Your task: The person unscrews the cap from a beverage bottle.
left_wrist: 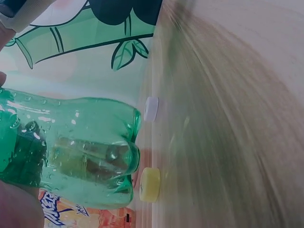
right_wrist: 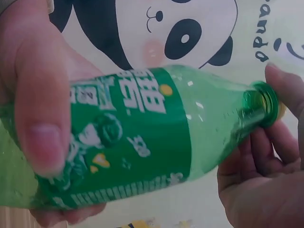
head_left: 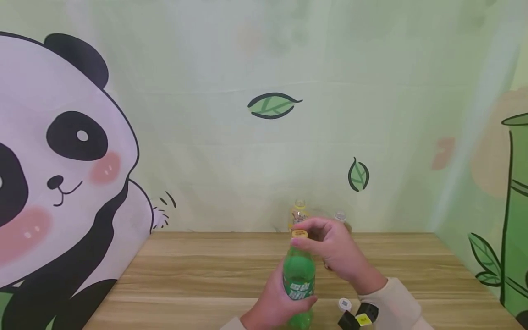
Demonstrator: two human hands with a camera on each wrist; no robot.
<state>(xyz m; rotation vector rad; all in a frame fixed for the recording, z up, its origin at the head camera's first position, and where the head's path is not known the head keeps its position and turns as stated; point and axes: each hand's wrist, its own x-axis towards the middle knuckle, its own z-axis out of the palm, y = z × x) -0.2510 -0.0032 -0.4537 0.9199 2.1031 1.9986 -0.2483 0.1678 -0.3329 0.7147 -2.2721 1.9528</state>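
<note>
A green plastic soda bottle point(head_left: 298, 270) stands nearly upright in front of me, raised off the table. My left hand point(head_left: 278, 300) grips it round the label, thumb across the front. At its top, my right hand point(head_left: 340, 250) pinches the yellow bottle cap point(head_left: 299, 233) between thumb and fingers. In the right wrist view the cap point(right_wrist: 282, 111) sits at the green neck, with the right fingers about it. The left wrist view shows the bottle's base point(left_wrist: 128, 152) above the tabletop, partly in front of an orange bottle point(left_wrist: 90, 216).
A loose white cap point(head_left: 344, 304) lies on the wooden table point(head_left: 185, 270); a yellow cap point(left_wrist: 150, 185) lies near it. Behind my hands stand a yellow-labelled bottle point(head_left: 298, 213) and another clear-topped bottle point(head_left: 340, 216), partly hidden. A panda-printed cloth point(head_left: 198, 137) hangs behind the table.
</note>
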